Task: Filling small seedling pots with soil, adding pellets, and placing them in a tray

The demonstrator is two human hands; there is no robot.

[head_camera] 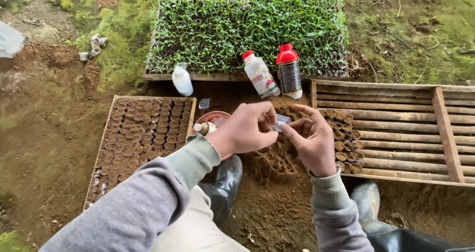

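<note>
My left hand [247,129] and my right hand [312,140] meet over a heap of brown soil [277,163]. Both pinch a small pale packet [283,121] between their fingertips. Below my left wrist sits a reddish bowl [213,117] with a small white bottle [202,128] lying in it. A wooden tray of soil-filled rolled pots [141,136] lies to the left. A slatted wooden tray [396,128] to the right holds several such pots [344,138] at its left end.
A tray of green seedlings [247,29] stands at the back. In front of it are a white bottle [182,80], a red-capped white bottle [260,74] and a red-capped dark bottle [289,70]. My rubber boots [225,183] rest on the dirt.
</note>
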